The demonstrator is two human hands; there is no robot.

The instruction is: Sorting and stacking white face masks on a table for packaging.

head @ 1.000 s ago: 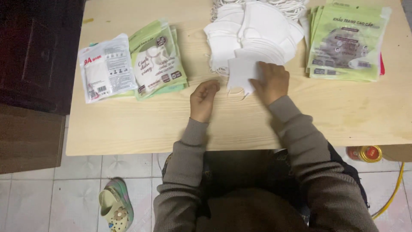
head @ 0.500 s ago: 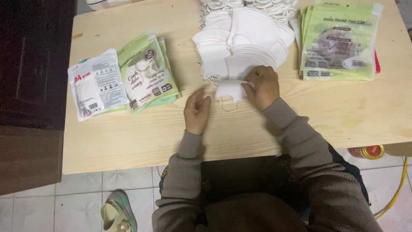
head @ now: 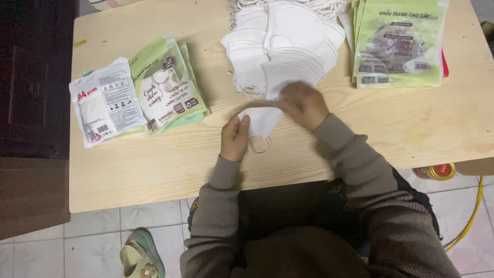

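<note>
A single white folded face mask (head: 263,119) lies on the wooden table (head: 154,164) just in front of me, its ear loop hanging toward the near edge. My left hand (head: 235,138) pinches the mask's left end. My right hand (head: 303,104) is blurred and rests at the mask's right end, touching the near edge of a fanned pile of white masks (head: 280,44). Whether it grips anything is unclear.
A stack of green printed pouches (head: 399,44) lies at the far right. To the left sit filled green packets (head: 167,85) and a white packet (head: 105,102). A dark cabinet (head: 31,103) borders the left; a slipper (head: 141,255) and a red tin (head: 436,171) are on the tiled floor.
The single mask has been drawn off the pile toward me. My left hand has taken its left end, and my right hand has shifted up to the pile's edge.
</note>
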